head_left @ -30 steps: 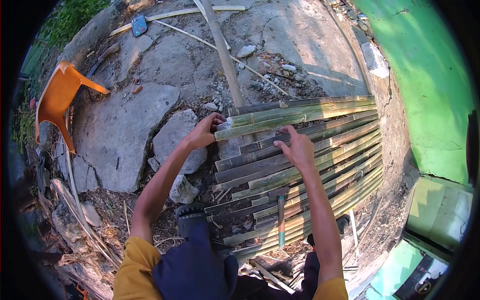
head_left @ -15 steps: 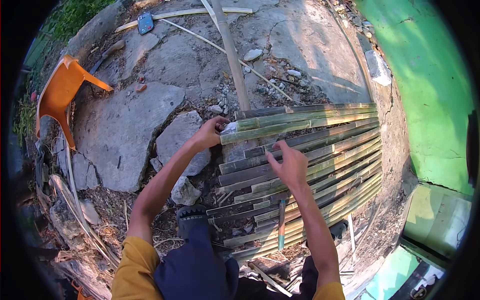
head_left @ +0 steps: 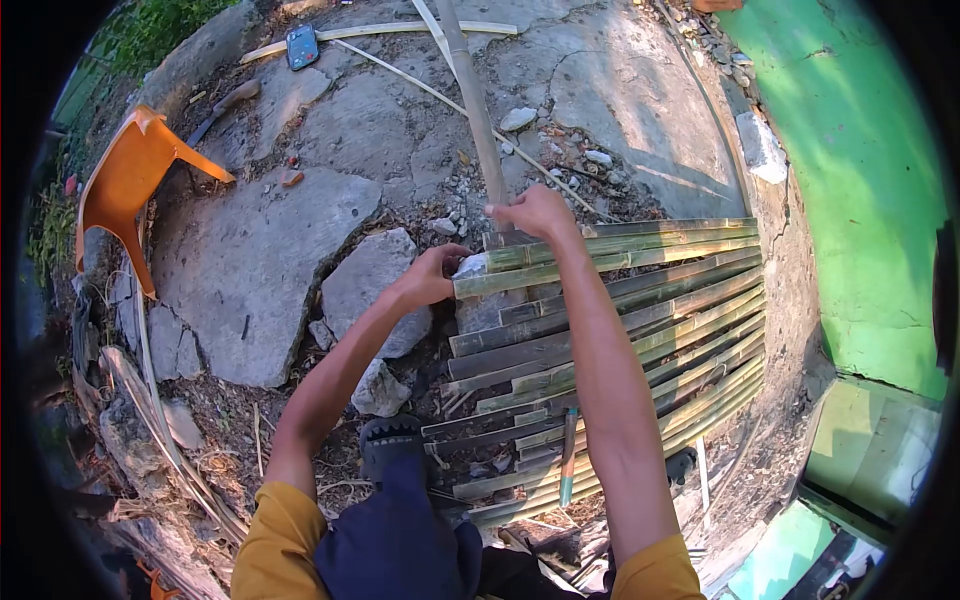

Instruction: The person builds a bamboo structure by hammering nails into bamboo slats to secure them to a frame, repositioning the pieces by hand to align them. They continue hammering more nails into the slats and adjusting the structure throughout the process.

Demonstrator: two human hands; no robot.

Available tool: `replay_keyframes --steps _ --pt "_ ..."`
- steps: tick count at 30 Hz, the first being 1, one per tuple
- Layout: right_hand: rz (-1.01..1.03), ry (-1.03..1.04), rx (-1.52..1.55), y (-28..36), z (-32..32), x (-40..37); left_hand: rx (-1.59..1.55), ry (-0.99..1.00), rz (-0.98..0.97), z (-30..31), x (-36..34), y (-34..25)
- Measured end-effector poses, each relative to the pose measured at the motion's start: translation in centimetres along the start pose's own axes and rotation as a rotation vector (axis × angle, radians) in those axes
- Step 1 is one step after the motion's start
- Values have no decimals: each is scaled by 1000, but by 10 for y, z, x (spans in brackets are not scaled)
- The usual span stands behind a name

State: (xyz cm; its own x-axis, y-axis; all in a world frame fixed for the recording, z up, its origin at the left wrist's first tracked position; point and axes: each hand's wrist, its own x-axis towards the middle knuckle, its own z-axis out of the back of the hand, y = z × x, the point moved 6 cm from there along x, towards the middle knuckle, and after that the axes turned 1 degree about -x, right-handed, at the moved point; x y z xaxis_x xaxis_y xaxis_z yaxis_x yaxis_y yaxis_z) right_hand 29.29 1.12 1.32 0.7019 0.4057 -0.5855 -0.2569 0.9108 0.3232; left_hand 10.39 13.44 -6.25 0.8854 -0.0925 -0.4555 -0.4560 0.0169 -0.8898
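Split bamboo slats lie side by side in a row, their uneven ends toward the left. At the left end of a green bamboo slat, my left hand grips with curled fingers, beside a whitish stone. My right hand is above the farthest slats, thumb and fingertips pinched together at the lower part of a long grey pole. Whatever sits in that pinch is too small to make out. A green and brown stick-like handle rests among the nearer slats.
Cracked concrete slabs and loose stones cover the ground. An orange plastic chair lies tipped at left. Farther off are a phone and thin pale strips. A green wall bounds the right side.
My right hand has moved away from me and left, from over the middle slats to the pole's lower part. My left hand stays at the slat end. The view has shifted slightly.
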Motion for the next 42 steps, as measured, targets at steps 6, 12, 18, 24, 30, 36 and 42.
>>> replay_keyframes --steps 6,12,18,24,30,36,42 --pt "12 -12 -19 -1 7 -11 108 -71 -33 10 -20 -10" --pt "-2 17 -28 1 12 -17 344 -36 19 23 -35 -33" --pt "-18 -18 -39 1 8 -19 831 -44 -97 3 -37 -45" --pt "-11 -50 -85 2 1 -16 845 -45 -304 -9 -22 -46" --pt "-20 -43 -71 2 4 -17 832 28 -294 -10 -31 -60" --pt "-42 -124 -36 4 0 -25 741 -87 -302 -17 -58 -41" --pt "-23 -133 16 5 0 -29 784 -73 -187 -22 -62 -47"
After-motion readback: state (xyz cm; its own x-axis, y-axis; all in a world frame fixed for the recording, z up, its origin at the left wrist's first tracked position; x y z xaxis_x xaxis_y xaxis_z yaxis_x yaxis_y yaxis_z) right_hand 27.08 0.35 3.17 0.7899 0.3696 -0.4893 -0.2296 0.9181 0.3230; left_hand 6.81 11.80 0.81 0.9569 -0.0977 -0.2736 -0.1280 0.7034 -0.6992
